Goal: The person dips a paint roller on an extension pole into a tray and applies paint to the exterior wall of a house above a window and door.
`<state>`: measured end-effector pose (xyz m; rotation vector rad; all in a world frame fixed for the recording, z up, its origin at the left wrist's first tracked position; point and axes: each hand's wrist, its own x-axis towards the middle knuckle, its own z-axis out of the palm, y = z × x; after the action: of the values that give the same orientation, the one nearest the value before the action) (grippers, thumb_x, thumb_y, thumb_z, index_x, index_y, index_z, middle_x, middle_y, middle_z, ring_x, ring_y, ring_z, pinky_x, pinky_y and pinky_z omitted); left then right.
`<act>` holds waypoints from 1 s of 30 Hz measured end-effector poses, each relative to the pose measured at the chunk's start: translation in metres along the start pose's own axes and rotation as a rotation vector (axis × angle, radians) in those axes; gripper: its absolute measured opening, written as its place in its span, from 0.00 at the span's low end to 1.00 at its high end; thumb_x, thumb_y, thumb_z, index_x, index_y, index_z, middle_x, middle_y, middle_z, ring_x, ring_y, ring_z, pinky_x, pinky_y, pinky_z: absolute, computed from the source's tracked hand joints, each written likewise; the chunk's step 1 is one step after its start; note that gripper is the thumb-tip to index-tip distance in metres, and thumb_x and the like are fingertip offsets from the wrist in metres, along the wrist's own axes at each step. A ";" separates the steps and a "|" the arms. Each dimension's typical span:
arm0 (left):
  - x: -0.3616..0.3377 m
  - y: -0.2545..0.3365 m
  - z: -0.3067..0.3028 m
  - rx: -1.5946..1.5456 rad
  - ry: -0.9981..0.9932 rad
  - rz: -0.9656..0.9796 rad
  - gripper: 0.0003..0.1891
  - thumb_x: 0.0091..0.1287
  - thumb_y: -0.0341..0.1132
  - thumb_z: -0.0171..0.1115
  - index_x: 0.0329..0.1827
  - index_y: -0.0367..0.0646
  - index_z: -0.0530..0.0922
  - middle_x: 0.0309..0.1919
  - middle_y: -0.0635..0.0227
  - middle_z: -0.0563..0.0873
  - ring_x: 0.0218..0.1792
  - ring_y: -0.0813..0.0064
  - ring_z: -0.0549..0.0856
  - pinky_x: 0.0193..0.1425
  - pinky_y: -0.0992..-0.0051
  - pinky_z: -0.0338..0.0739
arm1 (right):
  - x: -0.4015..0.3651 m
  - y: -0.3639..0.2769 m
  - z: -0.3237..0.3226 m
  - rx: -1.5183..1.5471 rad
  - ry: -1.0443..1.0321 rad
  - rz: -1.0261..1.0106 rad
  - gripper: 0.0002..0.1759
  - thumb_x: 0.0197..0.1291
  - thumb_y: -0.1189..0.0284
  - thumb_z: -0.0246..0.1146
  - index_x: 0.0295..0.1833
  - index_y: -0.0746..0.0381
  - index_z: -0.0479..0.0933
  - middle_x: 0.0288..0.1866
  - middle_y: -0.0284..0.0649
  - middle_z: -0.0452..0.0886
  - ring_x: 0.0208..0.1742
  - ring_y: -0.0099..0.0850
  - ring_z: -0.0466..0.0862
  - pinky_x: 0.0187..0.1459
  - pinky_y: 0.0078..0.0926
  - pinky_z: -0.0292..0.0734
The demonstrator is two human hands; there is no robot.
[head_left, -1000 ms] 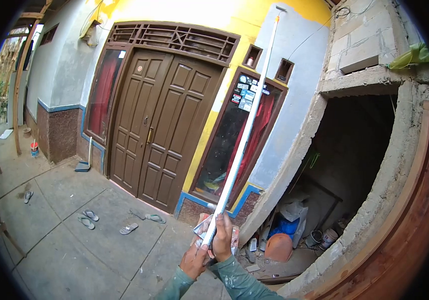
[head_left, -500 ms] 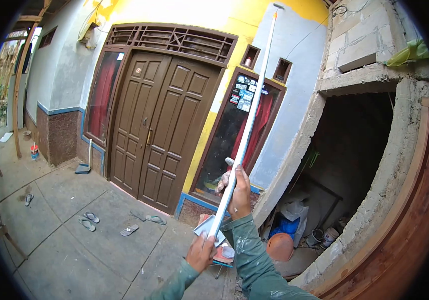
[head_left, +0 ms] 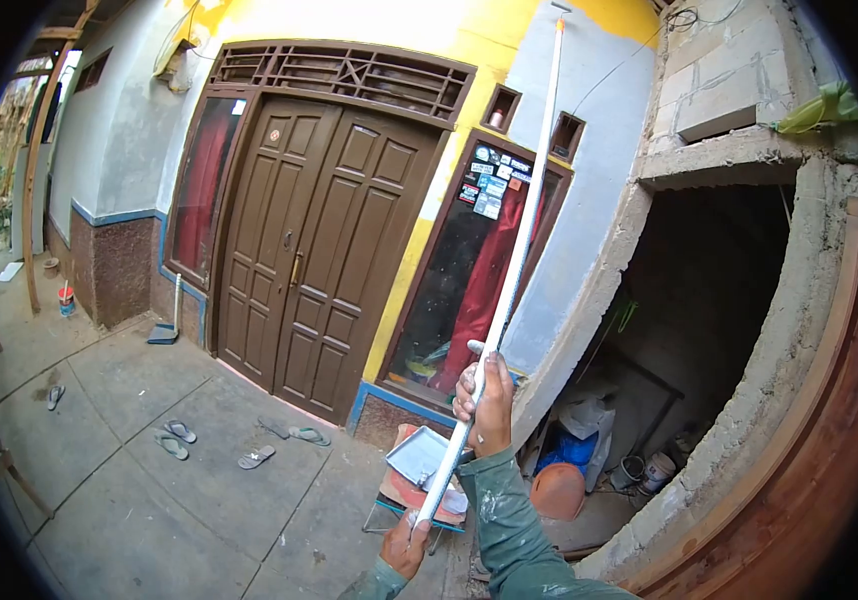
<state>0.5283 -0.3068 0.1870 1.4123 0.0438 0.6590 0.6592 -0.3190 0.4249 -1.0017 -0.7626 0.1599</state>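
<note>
Long white pole (head_left: 525, 215), held tilted, top leaning to rt.; orange neck (head_left: 560, 26) nr. top end. Small roller (head_left: 560, 7) is on tip, up by grey & yellow wall (head_left: 589, 110); contact unclear.

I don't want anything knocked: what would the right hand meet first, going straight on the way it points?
Probably the window, which lies beyond the right hand in this view, though depth is unclear. The pole is in its grip.
</note>
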 end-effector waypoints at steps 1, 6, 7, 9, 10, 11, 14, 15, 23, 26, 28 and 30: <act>0.005 0.001 0.004 -0.040 0.016 0.039 0.14 0.74 0.43 0.50 0.40 0.39 0.70 0.17 0.73 0.72 0.16 0.84 0.69 0.17 0.78 0.62 | 0.005 -0.001 -0.004 -0.008 -0.004 -0.024 0.19 0.75 0.59 0.44 0.59 0.62 0.66 0.22 0.28 0.63 0.12 0.14 0.61 0.11 0.13 0.58; 0.035 0.035 0.016 0.024 0.017 0.090 0.16 0.74 0.44 0.49 0.42 0.37 0.72 0.17 0.69 0.74 0.17 0.80 0.72 0.19 0.74 0.65 | 0.033 -0.015 -0.008 -0.049 0.030 -0.056 0.20 0.75 0.59 0.44 0.58 0.63 0.67 0.21 0.28 0.62 0.12 0.15 0.61 0.10 0.14 0.57; 0.041 0.040 0.019 0.027 0.013 0.093 0.16 0.74 0.44 0.49 0.42 0.37 0.72 0.17 0.68 0.74 0.17 0.78 0.74 0.21 0.73 0.67 | 0.039 -0.019 -0.009 -0.064 0.032 -0.073 0.20 0.75 0.59 0.44 0.58 0.63 0.67 0.21 0.28 0.62 0.12 0.15 0.61 0.10 0.14 0.57; 0.056 0.038 0.026 0.031 0.020 0.128 0.17 0.74 0.44 0.48 0.43 0.36 0.72 0.18 0.66 0.75 0.19 0.76 0.75 0.23 0.72 0.69 | 0.053 -0.024 -0.014 -0.084 0.026 -0.098 0.20 0.75 0.59 0.44 0.58 0.63 0.67 0.21 0.29 0.62 0.12 0.15 0.60 0.10 0.14 0.56; 0.064 0.036 0.030 0.036 0.026 0.160 0.17 0.74 0.45 0.48 0.43 0.36 0.72 0.19 0.64 0.76 0.20 0.73 0.77 0.25 0.71 0.71 | 0.061 -0.026 -0.018 -0.084 0.028 -0.103 0.20 0.75 0.59 0.44 0.58 0.63 0.67 0.21 0.29 0.62 0.12 0.15 0.60 0.10 0.14 0.56; 0.071 0.034 0.034 0.036 0.021 0.161 0.17 0.74 0.45 0.48 0.43 0.36 0.72 0.19 0.64 0.76 0.20 0.73 0.77 0.25 0.71 0.71 | 0.068 -0.027 -0.021 -0.091 0.036 -0.097 0.20 0.75 0.59 0.44 0.57 0.64 0.67 0.21 0.29 0.62 0.12 0.15 0.60 0.10 0.14 0.56; 0.093 0.031 0.041 0.004 -0.006 0.141 0.18 0.74 0.44 0.48 0.43 0.34 0.72 0.21 0.63 0.77 0.22 0.72 0.78 0.28 0.71 0.73 | 0.083 -0.032 -0.028 -0.114 0.046 -0.106 0.20 0.74 0.59 0.44 0.57 0.64 0.67 0.21 0.29 0.62 0.12 0.15 0.60 0.10 0.14 0.57; 0.098 0.029 0.043 0.037 -0.018 0.143 0.18 0.74 0.44 0.48 0.45 0.34 0.71 0.23 0.58 0.79 0.25 0.65 0.81 0.30 0.67 0.74 | 0.087 -0.033 -0.030 -0.121 0.041 -0.106 0.21 0.74 0.58 0.44 0.57 0.64 0.67 0.21 0.29 0.62 0.12 0.15 0.60 0.10 0.14 0.57; 0.125 0.013 0.059 0.108 -0.064 0.156 0.17 0.74 0.44 0.48 0.47 0.35 0.71 0.24 0.51 0.81 0.28 0.55 0.84 0.31 0.61 0.74 | 0.114 -0.027 -0.057 -0.127 0.064 -0.074 0.22 0.74 0.56 0.44 0.56 0.64 0.68 0.20 0.28 0.62 0.12 0.14 0.61 0.11 0.14 0.57; 0.111 0.021 0.058 0.090 -0.045 0.097 0.16 0.74 0.43 0.48 0.46 0.36 0.71 0.23 0.52 0.80 0.27 0.54 0.83 0.31 0.61 0.74 | 0.111 -0.015 -0.064 -0.132 0.059 -0.033 0.22 0.74 0.55 0.44 0.55 0.63 0.68 0.19 0.28 0.62 0.12 0.15 0.61 0.11 0.14 0.58; 0.100 0.018 0.053 0.105 -0.014 0.115 0.15 0.74 0.41 0.48 0.47 0.36 0.71 0.23 0.52 0.80 0.26 0.51 0.82 0.30 0.60 0.74 | 0.102 -0.001 -0.071 -0.138 0.068 -0.014 0.22 0.74 0.55 0.44 0.55 0.63 0.68 0.19 0.28 0.62 0.12 0.15 0.62 0.11 0.15 0.59; 0.088 -0.009 0.049 0.038 -0.018 0.108 0.17 0.75 0.45 0.47 0.41 0.37 0.71 0.19 0.64 0.75 0.19 0.71 0.76 0.24 0.70 0.69 | 0.089 0.017 -0.078 -0.113 0.081 0.010 0.22 0.73 0.54 0.45 0.56 0.62 0.68 0.19 0.29 0.63 0.11 0.16 0.62 0.10 0.16 0.58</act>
<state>0.6237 -0.3110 0.2190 1.4648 -0.0341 0.7380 0.7781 -0.3237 0.4317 -1.1127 -0.6990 0.0855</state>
